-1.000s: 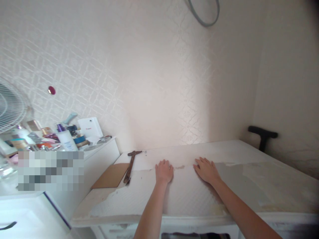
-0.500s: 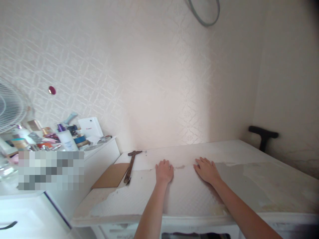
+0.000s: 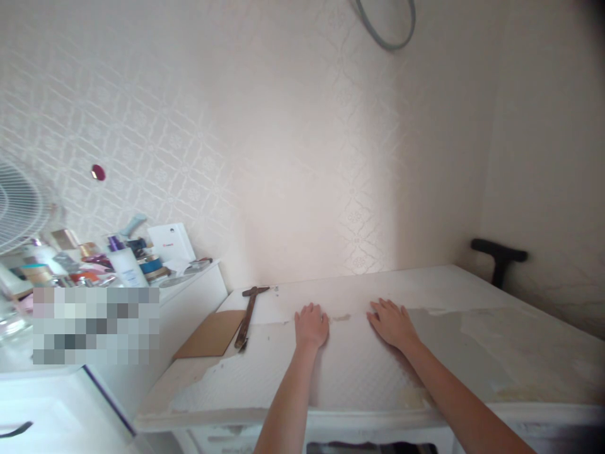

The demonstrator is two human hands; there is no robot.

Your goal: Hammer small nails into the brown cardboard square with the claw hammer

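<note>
My left hand (image 3: 312, 325) rests palm down on the worn white tabletop (image 3: 350, 372), its fingers pointing toward the wall. To its right, my right hand (image 3: 391, 323) also lies flat there with the fingers spread. Neither hand holds anything. A hammer (image 3: 246, 318) with a brown wooden handle lies left of my left hand, its head toward the wall. Its handle end touches or overlaps a brown cardboard piece (image 3: 210, 335). The tabletop's covering is patchy, with bare greyish areas on the right.
On the left, a white cabinet (image 3: 189, 302) carries several bottles, jars and a white box (image 3: 171, 246); part is pixelated. A fan (image 3: 19, 205) stands at the far left. A black T-shaped handle (image 3: 499, 252) rises beyond the right edge. A grey loop (image 3: 392, 44) hangs on the patterned wall.
</note>
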